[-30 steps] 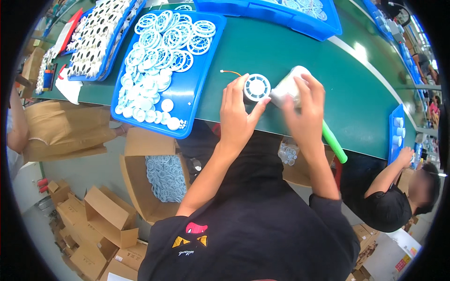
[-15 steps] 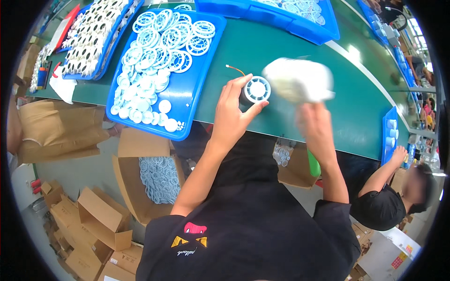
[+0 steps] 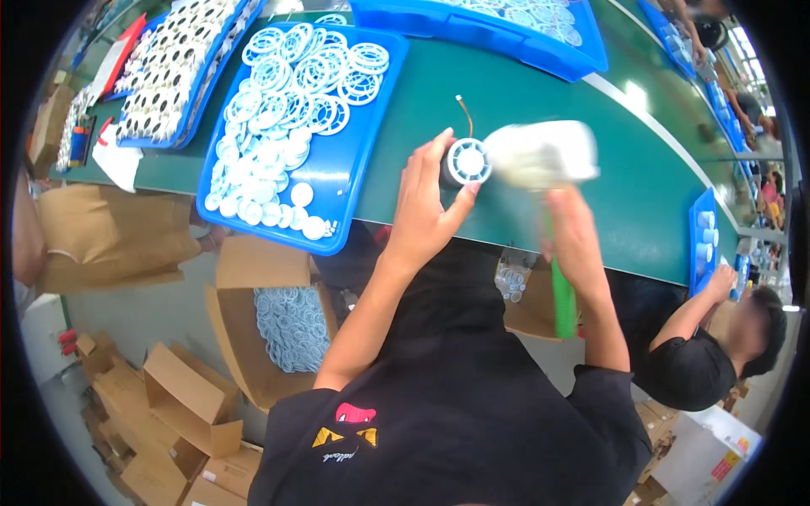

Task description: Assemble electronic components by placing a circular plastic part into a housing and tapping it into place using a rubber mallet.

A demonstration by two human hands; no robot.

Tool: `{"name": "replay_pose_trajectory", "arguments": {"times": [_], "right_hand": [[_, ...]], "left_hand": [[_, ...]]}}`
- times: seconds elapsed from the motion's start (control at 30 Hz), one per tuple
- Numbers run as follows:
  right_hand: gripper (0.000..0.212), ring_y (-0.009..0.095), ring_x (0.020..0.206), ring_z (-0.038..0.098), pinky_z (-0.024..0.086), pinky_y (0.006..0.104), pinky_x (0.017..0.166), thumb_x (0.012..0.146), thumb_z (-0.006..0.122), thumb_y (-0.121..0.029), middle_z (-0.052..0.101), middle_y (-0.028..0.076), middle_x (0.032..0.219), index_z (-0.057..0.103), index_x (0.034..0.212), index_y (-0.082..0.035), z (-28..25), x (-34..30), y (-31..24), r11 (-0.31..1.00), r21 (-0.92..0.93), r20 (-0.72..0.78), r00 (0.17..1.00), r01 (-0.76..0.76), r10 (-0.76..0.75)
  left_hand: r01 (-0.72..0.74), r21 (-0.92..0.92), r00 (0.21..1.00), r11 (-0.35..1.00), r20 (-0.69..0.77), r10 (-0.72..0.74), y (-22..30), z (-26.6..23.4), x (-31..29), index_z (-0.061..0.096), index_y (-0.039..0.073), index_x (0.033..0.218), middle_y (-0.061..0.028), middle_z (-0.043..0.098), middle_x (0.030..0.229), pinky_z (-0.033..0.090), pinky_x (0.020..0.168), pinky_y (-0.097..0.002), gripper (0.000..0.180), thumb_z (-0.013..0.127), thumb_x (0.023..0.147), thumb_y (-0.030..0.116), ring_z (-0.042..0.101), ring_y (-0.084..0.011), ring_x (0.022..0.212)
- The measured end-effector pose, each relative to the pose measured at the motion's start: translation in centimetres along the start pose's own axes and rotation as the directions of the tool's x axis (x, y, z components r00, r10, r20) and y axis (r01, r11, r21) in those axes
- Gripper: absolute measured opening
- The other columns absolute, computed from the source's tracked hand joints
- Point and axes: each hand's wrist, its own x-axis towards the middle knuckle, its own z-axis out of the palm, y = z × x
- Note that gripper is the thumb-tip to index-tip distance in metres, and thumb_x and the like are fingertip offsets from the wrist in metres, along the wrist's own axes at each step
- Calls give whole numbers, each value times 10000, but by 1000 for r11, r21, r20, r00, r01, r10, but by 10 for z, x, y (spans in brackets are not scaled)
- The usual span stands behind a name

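Left hand (image 3: 422,202): fingers and thumb are curving around a round part (image 3: 469,161), holding it by its sides above the near half of the worktop (image 3: 439,93). The part is showing a pale spoked face and a dark side; a thin orange wire (image 3: 469,120) is extending from it toward the far side.

Right hand (image 3: 578,240): blurred, closing around the green handle of a mallet (image 3: 544,154). The pale head is lying just right of the part; whether the two are touching, blur is hiding.

Left of the hands: one blue tray (image 3: 337,177), carrying pale rings (image 3: 312,72) toward its far end and pale discs (image 3: 261,181) toward its near end.

Farther left: a second tray, bearing rows of white pieces (image 3: 181,67) with dark openings; a white cloth (image 3: 116,160) is hanging over the near edge.

Far side: one blue bin (image 3: 472,27), holding more pale pieces.

Right end: a small blue tray (image 3: 699,261), holding white cups (image 3: 706,221); a person (image 3: 692,363) in black is reaching a hand to it.

Below, near left: one open carton (image 3: 232,363), containing blue-grey rings (image 3: 291,329).
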Motion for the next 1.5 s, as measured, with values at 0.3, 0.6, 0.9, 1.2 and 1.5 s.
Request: {"name": "replay_pose_trajectory", "arguments": {"times": [0.3, 0.6, 0.9, 1.2, 1.5], "right_hand": [[433, 59, 572, 453, 386, 233, 466, 1166, 423, -445, 511, 1, 790, 547, 1304, -54, 5, 4, 4, 998, -52, -3, 999, -41, 40], [522, 66, 551, 449, 381, 240, 450, 1153, 405, -530, 492, 7, 776, 524, 1230, -27, -11, 20, 7, 990, 137, -11, 999, 33, -32], [518, 70, 555, 454, 386, 239, 462, 1148, 414, -531, 517, 26, 796, 523, 1268, -39, -13, 16, 13, 965, 226, -77, 990, 134, -120], [570, 54, 539, 442, 375, 237, 439, 1130, 403, -601, 503, -4, 760, 547, 1231, -59, -33, 51, -8, 961, 228, -28, 987, 157, -155], [522, 36, 530, 419, 341, 216, 429, 1128, 471, -550, 475, -38, 728, 576, 1345, -87, -35, 67, -49, 996, -77, 164, 986, 43, -30]], "left_hand": [[6, 7, 999, 1000, -37, -6, 0, 4, 0, 386, -31, 1564, -239, 542, 1382, 428, 1124, -476, 802, 800, 929, 232, 542, -400, 1302], [38, 2, 999, 999, -4, -38, 4, 10, 4, 335, -26, 1600, -235, 528, 1451, 407, 1175, -444, 782, 751, 978, 199, 543, -343, 1343], [134, -153, 991, 979, 12, -134, 5, 20, 3, 326, -17, 1605, -209, 537, 1428, 404, 1173, -443, 859, 816, 934, 197, 542, -315, 1334], [116, -115, 993, 987, 26, -114, 4, 22, 1, 293, -22, 1617, -216, 552, 1454, 387, 1197, -444, 867, 806, 943, 163, 536, -316, 1375], [146, -96, 989, 985, 32, -144, 7, 12, 0, 258, -25, 1635, -221, 581, 1460, 382, 1206, -444, 893, 799, 946, 146, 554, -297, 1380]]}}
